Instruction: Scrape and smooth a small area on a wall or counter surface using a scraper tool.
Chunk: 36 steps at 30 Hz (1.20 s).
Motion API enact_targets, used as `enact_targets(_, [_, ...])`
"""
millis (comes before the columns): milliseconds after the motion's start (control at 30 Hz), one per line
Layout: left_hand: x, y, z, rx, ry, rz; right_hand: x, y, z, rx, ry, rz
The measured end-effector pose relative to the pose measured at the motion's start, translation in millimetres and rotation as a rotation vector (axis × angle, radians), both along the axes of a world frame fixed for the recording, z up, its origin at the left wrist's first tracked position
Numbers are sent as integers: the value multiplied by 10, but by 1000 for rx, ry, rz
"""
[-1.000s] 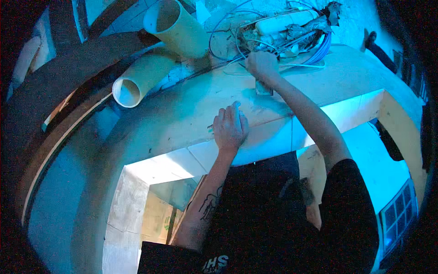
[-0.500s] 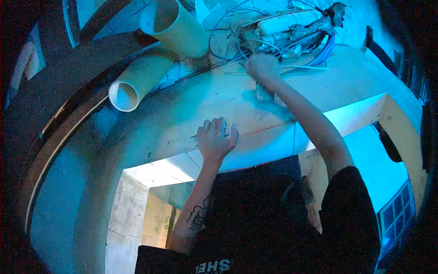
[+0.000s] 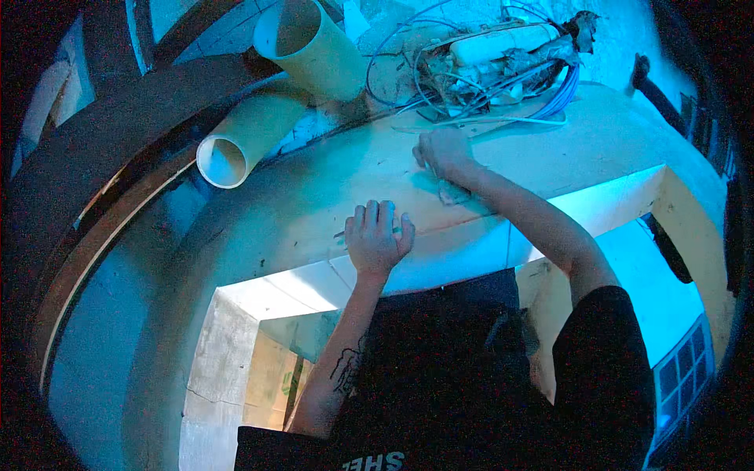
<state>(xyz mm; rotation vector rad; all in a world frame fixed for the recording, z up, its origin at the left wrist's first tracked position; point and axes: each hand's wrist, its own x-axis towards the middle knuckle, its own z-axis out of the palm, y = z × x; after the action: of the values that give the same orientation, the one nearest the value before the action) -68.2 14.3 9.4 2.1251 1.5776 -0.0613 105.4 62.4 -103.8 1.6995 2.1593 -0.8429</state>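
My left hand [image 3: 377,242] lies against the pale surface [image 3: 330,173] with its fingers bent over. A thin dark rod [image 3: 340,234] pokes out past the finger side and shows again near the thumb. Farther off to the right, my right hand [image 3: 446,154] is closed in a fist over the same surface. A blurred greyish shape [image 3: 452,192] shows just below that fist; its kind is unclear, and what the fingers hold is hidden.
Beyond my right hand lies a tangled bundle of cables [image 3: 503,78] with a white tube [image 3: 503,43]. Two cream pipes, an upper pipe [image 3: 326,59] and a lower pipe [image 3: 255,137], stand at far left. Nearer me are bright openings with a white edge [image 3: 290,292] and a window grille [image 3: 682,365].
My right hand has come nearer and slightly left, away from the cables, and the grey shape below it has blurred. My left hand keeps its place with the rod; the view has shifted slightly.
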Motion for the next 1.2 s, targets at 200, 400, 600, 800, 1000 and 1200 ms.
enact_targets(200, [21,-24,-29,8,-8,-13,266,411,41,-83,-70,-306])
enact_targets(400, [3,-57,-60,9,17,1,59,101,68,-104,-6,-68])
enact_targets(600, [83,-53,-87,-4,8,-27,397,409,-103,71,-130,-296])
enact_targets(800, [13,-56,-85,4,4,-28,38,3,-227,-61,-24,-131])
enact_targets(1000, [53,-33,-66,35,-42,-11,291,360,-147,46,-55,-224])
enact_targets(1200, [21,-44,-81,15,-33,-13,0,-85,-48,69,23,19])
